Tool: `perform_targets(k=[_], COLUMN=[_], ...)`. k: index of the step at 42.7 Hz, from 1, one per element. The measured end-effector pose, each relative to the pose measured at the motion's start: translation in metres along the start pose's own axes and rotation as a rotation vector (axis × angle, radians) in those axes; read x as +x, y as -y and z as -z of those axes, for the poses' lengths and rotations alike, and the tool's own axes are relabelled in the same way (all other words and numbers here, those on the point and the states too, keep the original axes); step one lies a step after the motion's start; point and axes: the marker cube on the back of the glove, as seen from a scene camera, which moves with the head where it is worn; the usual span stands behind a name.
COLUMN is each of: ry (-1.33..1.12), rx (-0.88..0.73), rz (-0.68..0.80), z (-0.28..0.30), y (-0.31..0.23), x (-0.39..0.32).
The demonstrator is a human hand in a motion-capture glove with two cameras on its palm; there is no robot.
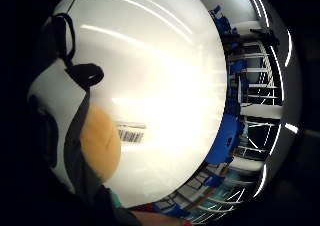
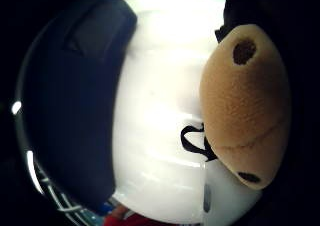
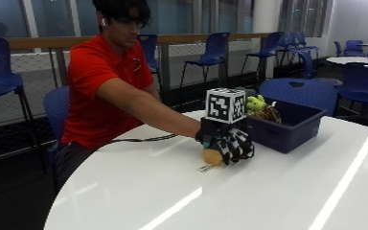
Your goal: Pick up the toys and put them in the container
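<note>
One plush (image 3: 211,156) sits on the table (image 3: 171,191) just beside the bin (image 3: 292,129), right hand (image 3: 230,143) curled over it, so lift straight up, clear the rim, release beside the toys (image 3: 259,108) already in.

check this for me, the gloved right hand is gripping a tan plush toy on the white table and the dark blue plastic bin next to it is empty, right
Not quite: the dark blue plastic bin is not empty. The outside view shows a green and brown plush toy already inside it. The rest holds: the gloved right hand grips a tan plush toy on the white table beside the bin.
</note>
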Motion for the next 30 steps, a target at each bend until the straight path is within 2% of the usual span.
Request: perform_targets(k=[7,18,30], ry=[-0.033,-0.004,0.080], rx=[0.088,0.071,0.102], rz=[0.031,0.032,-0.007], z=[0.003,0.029,0.104], y=[-0.003,-0.004,-0.005], x=[-0.003,0.003,0.012])
